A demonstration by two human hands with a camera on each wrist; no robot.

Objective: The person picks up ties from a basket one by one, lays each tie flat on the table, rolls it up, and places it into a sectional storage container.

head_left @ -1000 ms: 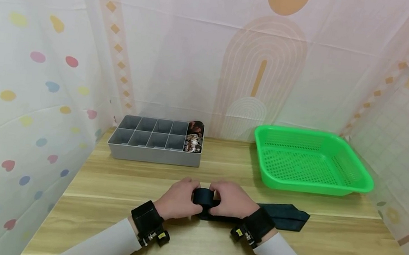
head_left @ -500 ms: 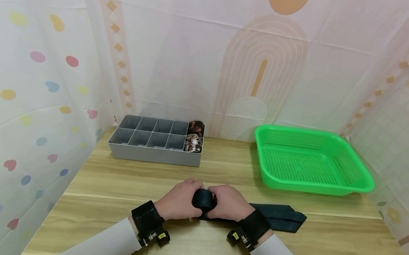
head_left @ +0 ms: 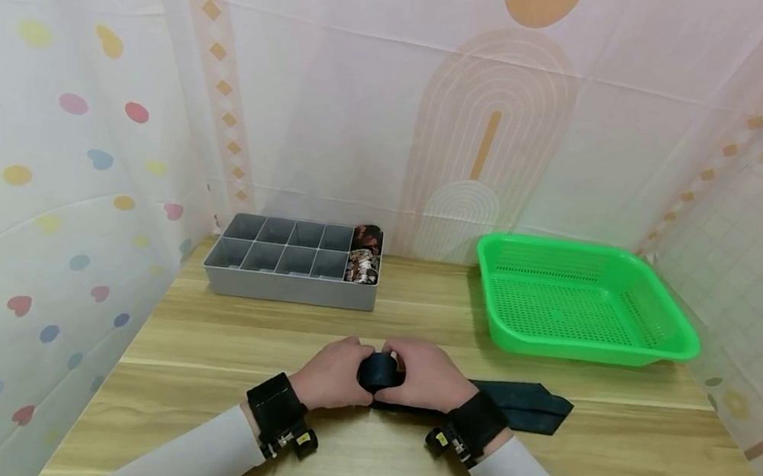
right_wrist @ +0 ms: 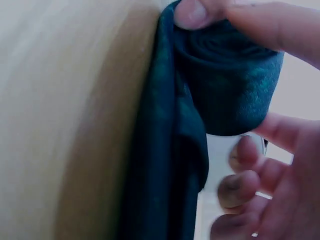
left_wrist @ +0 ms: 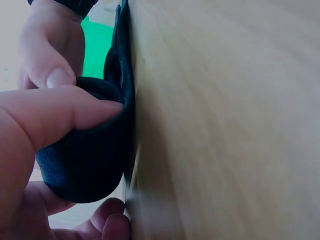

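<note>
A dark teal necktie (head_left: 531,407) lies along the wooden table, its wide pointed end toward the right and its left part wound into a roll (head_left: 378,372). My left hand (head_left: 334,374) grips the roll from the left, with the thumb across its near edge in the left wrist view. From the right, my right hand (head_left: 428,378) holds the same roll between thumb and fingers. Coiled layers show on the side of the roll (right_wrist: 230,95) in the right wrist view. The flat strip beneath my right hand is partly hidden in the head view.
Behind the hands at the left stands a grey divided box (head_left: 290,288), with patterned rolled cloths (head_left: 364,255) in its right-hand section. A green perforated basket (head_left: 571,348) sits at the back right. Printed curtains hang behind and at both sides of the table (head_left: 366,466).
The tie's wide end has slid slightly left, and my right hand has shifted a little left with it. The roll has turned between my fingers. My left hand stays in nearly the same place.
</note>
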